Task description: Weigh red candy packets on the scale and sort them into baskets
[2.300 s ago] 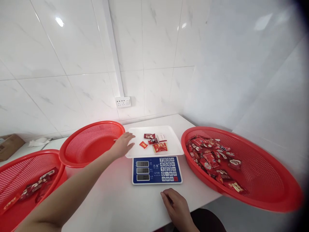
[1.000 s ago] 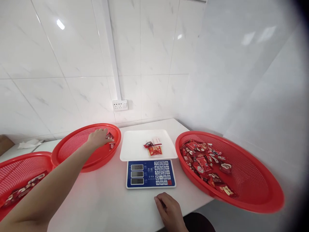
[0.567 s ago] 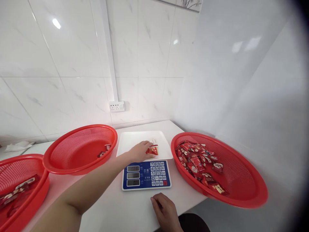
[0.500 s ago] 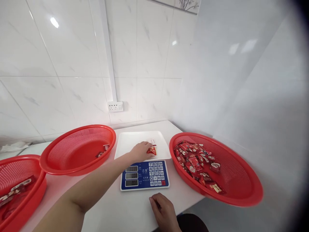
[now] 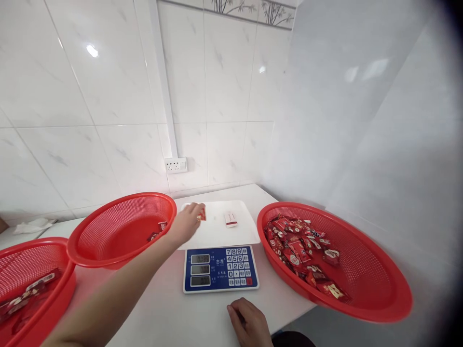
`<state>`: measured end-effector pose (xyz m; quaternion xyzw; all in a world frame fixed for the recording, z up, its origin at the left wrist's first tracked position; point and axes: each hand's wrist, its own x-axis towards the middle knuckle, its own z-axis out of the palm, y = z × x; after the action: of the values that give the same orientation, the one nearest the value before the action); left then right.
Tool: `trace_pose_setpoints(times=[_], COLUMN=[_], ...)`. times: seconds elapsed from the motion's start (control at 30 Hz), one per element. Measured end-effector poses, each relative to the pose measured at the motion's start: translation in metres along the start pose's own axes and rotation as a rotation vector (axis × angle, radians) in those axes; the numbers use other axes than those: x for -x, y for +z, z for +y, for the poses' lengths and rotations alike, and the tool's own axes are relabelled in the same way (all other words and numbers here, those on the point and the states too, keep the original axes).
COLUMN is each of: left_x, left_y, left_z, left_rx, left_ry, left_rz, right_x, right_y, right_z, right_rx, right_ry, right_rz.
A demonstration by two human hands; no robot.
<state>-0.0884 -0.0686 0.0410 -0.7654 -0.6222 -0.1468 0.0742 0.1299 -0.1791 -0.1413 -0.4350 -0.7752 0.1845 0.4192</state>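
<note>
My left hand (image 5: 188,223) is closed on a small red wrapped snack packet (image 5: 202,213), held above the left part of the white weighing pan (image 5: 217,236). A white packet with a red stripe (image 5: 230,220) lies on the pan's right half. In front of the pan is the blue keypad panel of the digital scale (image 5: 221,270), its displays lit with digits too faint to read surely. Near the table's front edge rests my right hand (image 5: 249,320), its fingers curled; whatever they may hold is hidden.
At right, a red basket (image 5: 383,308) contains many red packets (image 5: 300,248). Left of the scale, another red basket (image 5: 123,205) has a few packets at its right side. A third red basket (image 5: 36,243) with packets stands at far left. A wall socket (image 5: 176,165) is behind.
My left hand has lifted the red packet and moved it leftward across the pan, uncovering the white packet. My right hand stays curled in place. The view has tilted slightly upward.
</note>
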Motion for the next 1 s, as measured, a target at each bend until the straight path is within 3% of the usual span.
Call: trace_pose_setpoints(times=[0.2, 0.33, 0.47, 0.67, 0.77, 0.87, 1.0], left_x=[0.019, 0.027, 0.016, -0.022, -0.04, -0.055, -0.062], left_y=[-0.032, -0.027, -0.01, 0.024, 0.042, 0.056, 0.063], left_z=[-0.067, -0.081, -0.053, 0.03, 0.063, 0.077, 0.07], left_rx=[-0.12, -0.161, -0.114, 0.041, 0.103, 0.134, 0.153], left_ry=[-0.308, -0.37, -0.251, 0.113, 0.209, 0.22, 0.21], left_rz=[0.067, 0.02, -0.017, -0.149, -0.201, -0.228, -0.187], right_x=[0.0, 0.0, 0.001, -0.001, -0.002, -0.004, -0.004], right_y=[0.001, 0.001, 0.002, 0.001, -0.003, -0.006, -0.008], right_z=[0.0, 0.001, 0.003, 0.003, 0.0, -0.004, -0.008], right_rx=[-0.014, -0.001, 0.014, 0.028, 0.036, 0.045, 0.039], right_ry=[-0.012, -0.009, -0.013, -0.007, 0.009, 0.037, 0.044], right_rz=[0.008, -0.009, -0.021, -0.029, -0.05, -0.07, -0.058])
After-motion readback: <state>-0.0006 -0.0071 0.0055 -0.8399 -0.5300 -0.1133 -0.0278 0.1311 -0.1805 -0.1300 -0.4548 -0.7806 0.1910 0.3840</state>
